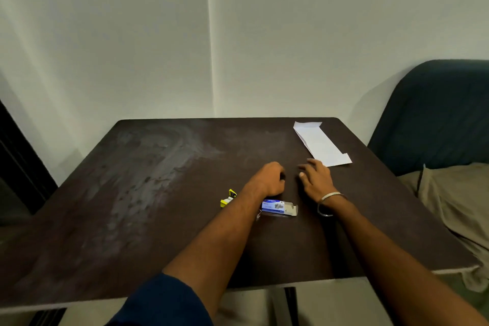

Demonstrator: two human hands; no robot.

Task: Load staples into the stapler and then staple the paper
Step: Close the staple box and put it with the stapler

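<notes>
Where the dark table (132,219) comes nearest the camera, a blue sleeve (164,302) covers the left upper arm, and both bare forearms reach forward over the tabletop. Farther along, a small staple box (277,207) lies on the table with its right end flap open, partly tucked under the left forearm. Just left of that forearm sits the yellow stapler (227,198), lying apart from both hands. The right wrist wears a metal bangle (329,202). Beyond the box, the left hand (270,178) is curled into a fist, knuckles up; what it encloses, if anything, cannot be told. Just beside it the right hand (315,177) hovers palm down with fingers spread and loose, gripping nothing. Past the right hand, the folded white paper (321,143) lies flat near the far right corner.
</notes>
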